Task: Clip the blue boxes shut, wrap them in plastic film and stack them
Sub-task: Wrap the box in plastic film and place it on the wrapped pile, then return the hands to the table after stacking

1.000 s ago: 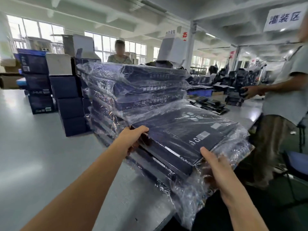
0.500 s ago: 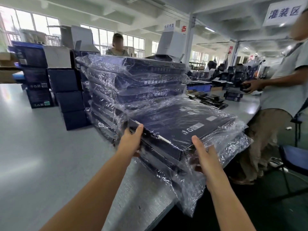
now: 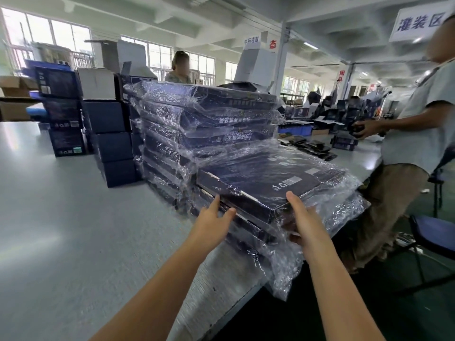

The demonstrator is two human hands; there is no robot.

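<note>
A film-wrapped bundle of flat blue boxes (image 3: 270, 178) lies tilted on a low stack of wrapped bundles (image 3: 248, 232) at the table's near right edge. My left hand (image 3: 211, 222) holds the bundle's near left side, thumb up against the edge, fingers reaching beneath. My right hand (image 3: 305, 222) grips its near right corner, thumb on top, fingers under the loose film. Behind it stands a taller stack of wrapped bundles (image 3: 209, 114).
Unwrapped blue boxes (image 3: 113, 143) are piled at the back left of the grey table (image 3: 61, 217). A person (image 3: 413, 134) stands at the right by a blue chair (image 3: 435, 232). Another person (image 3: 179, 70) is behind the stacks. Loose film hangs over the table edge.
Both hands have moved forward with the top bundle, pushing it further onto the low stack and closer to the tall stack. My left hand has shifted from the corner to the side.
</note>
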